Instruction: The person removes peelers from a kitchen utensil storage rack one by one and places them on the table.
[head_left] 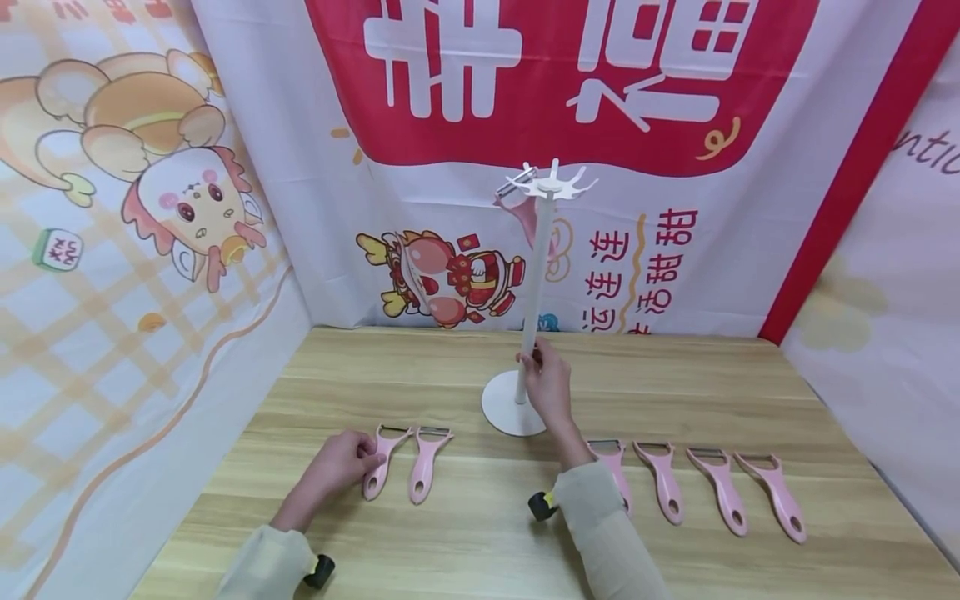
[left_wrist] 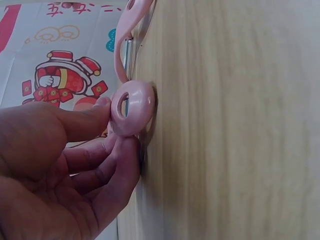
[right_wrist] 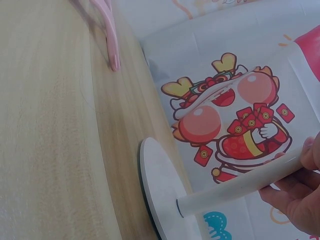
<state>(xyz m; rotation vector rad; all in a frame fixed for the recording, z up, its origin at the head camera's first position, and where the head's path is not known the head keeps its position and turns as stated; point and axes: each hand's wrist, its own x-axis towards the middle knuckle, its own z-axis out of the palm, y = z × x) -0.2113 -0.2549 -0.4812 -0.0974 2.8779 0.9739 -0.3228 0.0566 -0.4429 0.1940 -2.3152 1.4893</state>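
My left hand [head_left: 341, 462] pinches a pink peeler [head_left: 380, 467] between thumb and fingers at the left of the table. In the left wrist view, the peeler's handle end with its hole [left_wrist: 132, 107] sits at the thumb tip, close over the wood. A second pink peeler [head_left: 425, 471] lies just right of it. My right hand [head_left: 549, 383] grips the lower pole of a white stand [head_left: 534, 300], above its round base [head_left: 501, 406]. From a hook of the stand's top ring [head_left: 551, 185] hangs another pink peeler [head_left: 519, 204], partly hidden by the pole.
Several pink peelers [head_left: 723, 492] lie in a row at the right of the wooden table [head_left: 480, 542], one partly behind my right sleeve [head_left: 600, 508]. A printed cloth [head_left: 465, 192] hangs along the table's back edge, with another [head_left: 150, 333] on the left.
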